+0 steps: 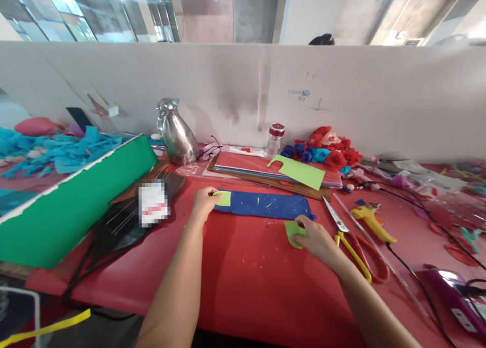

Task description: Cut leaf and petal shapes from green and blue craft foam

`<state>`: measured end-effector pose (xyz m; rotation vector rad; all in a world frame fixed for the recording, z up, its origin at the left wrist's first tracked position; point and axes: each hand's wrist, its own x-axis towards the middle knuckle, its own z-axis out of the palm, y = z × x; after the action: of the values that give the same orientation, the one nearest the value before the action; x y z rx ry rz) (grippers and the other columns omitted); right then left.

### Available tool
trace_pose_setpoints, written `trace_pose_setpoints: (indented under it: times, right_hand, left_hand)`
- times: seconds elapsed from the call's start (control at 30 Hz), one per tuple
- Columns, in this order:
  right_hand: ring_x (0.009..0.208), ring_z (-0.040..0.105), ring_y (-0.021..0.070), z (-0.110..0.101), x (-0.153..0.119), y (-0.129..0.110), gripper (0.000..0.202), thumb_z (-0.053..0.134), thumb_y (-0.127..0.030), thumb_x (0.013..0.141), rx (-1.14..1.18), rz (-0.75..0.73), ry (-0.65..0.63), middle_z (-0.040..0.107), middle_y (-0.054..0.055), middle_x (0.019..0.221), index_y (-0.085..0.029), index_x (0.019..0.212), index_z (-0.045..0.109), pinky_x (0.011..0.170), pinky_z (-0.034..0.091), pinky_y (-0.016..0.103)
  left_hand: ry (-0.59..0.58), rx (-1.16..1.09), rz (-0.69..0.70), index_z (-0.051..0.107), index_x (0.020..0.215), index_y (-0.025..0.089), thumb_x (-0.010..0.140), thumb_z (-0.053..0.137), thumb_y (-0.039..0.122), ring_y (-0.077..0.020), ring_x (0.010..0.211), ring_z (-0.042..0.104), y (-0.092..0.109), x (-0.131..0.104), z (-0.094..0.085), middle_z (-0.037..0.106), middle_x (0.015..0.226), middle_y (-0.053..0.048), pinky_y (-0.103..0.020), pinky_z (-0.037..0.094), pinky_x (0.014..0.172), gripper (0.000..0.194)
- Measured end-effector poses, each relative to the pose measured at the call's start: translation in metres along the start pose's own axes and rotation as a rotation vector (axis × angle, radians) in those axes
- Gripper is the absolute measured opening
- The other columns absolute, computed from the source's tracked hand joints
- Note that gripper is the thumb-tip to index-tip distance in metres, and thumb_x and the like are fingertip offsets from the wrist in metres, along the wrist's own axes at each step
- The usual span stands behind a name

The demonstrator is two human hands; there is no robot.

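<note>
My left hand (204,205) is closed at the left end of a dark blue strip (281,207), its fingertips pinching the edge of a small light-green paper square (225,199) lying over that end. A few thin green slivers rest on the strip. My right hand (317,239) is closed on another light-green paper piece (291,232), which looks curved or folded, just in front of the strip's right end. To the right of this hand lie large scissors (353,246) with red and yellow handles, blades slightly apart.
Behind the strip, a cut light-green sheet (301,172) lies on stacked coloured sheets (243,161). A steel jug (177,138) and a red-lidded jar (275,140) stand at the back. A green board (76,201) leans at left. A yellow glue gun (374,224) with its cord is at right.
</note>
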<state>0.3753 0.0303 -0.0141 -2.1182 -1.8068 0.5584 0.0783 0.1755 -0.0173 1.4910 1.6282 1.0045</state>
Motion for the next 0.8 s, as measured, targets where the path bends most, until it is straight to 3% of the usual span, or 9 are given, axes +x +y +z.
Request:
trace_pose_setpoints:
  times: [0.17,0.3,0.43,0.53,0.6,0.7,0.8]
  right_hand:
    - [0.075,0.067,0.0226,-0.011,0.003,0.015,0.034,0.063,-0.023,0.07,0.007,0.057,0.084,0.07,0.003,0.083,-0.023,0.104,0.06,0.064,0.043,0.027]
    - [0.08,0.068,0.0266,-0.021,0.015,0.037,0.033,0.06,-0.031,0.075,-0.061,0.12,0.228,0.07,0.007,0.09,-0.023,0.107,0.059,0.066,0.046,0.032]
    - [0.091,0.066,0.0314,-0.025,0.027,0.043,0.039,0.055,-0.036,0.08,-0.111,0.119,0.302,0.07,0.012,0.098,-0.02,0.115,0.057,0.074,0.048,0.039]
    - [0.11,0.058,0.0369,-0.031,0.022,0.044,0.046,0.051,-0.036,0.083,-0.202,0.06,0.394,0.066,0.02,0.111,-0.013,0.123,0.054,0.09,0.043,0.048]
    - [0.11,0.058,0.0366,-0.036,0.01,0.049,0.045,0.048,-0.038,0.086,-0.278,0.022,0.449,0.066,0.02,0.111,-0.014,0.124,0.055,0.094,0.041,0.05]
    - [0.098,0.063,0.0325,-0.043,-0.018,0.064,0.039,0.047,-0.041,0.086,-0.322,0.077,0.346,0.069,0.014,0.101,-0.02,0.117,0.06,0.088,0.046,0.045]
    - [0.096,0.065,0.0335,-0.044,-0.045,0.081,0.036,0.05,-0.04,0.084,-0.367,0.163,0.203,0.069,0.015,0.1,-0.02,0.111,0.063,0.086,0.047,0.045]
  left_hand:
    - [-0.017,0.005,0.158,0.062,0.063,0.019,0.062,0.062,0.029,-0.0157,0.062,0.055,-0.001,0.003,0.002,0.061,0.06,0.002,-0.025,0.039,0.06,0.011]
    - [0.184,-0.033,0.285,0.066,0.071,0.021,0.071,0.06,0.034,-0.0175,0.068,0.061,0.01,-0.002,-0.005,0.069,0.072,-0.001,-0.027,0.045,0.067,0.014]
    - [0.408,-0.112,0.468,0.068,0.075,0.021,0.076,0.059,0.036,-0.0181,0.075,0.065,0.021,-0.009,-0.01,0.073,0.08,-0.003,-0.027,0.049,0.075,0.018]
    - [0.538,-0.167,0.45,0.067,0.077,0.02,0.078,0.059,0.036,-0.0181,0.074,0.065,0.023,-0.01,-0.011,0.072,0.078,-0.003,-0.026,0.05,0.072,0.019]
    - [0.575,-0.138,0.391,0.067,0.078,0.019,0.08,0.058,0.035,-0.0184,0.075,0.066,0.022,-0.011,-0.011,0.072,0.079,-0.004,-0.026,0.05,0.073,0.019]
    - [0.538,-0.024,0.338,0.067,0.081,0.019,0.083,0.056,0.034,-0.0191,0.085,0.066,0.023,-0.013,-0.011,0.073,0.087,-0.005,-0.025,0.049,0.08,0.019]
    - [0.495,-0.059,0.301,0.067,0.082,0.019,0.082,0.056,0.033,-0.0191,0.086,0.066,0.025,-0.013,-0.01,0.072,0.087,-0.004,-0.025,0.049,0.081,0.018]
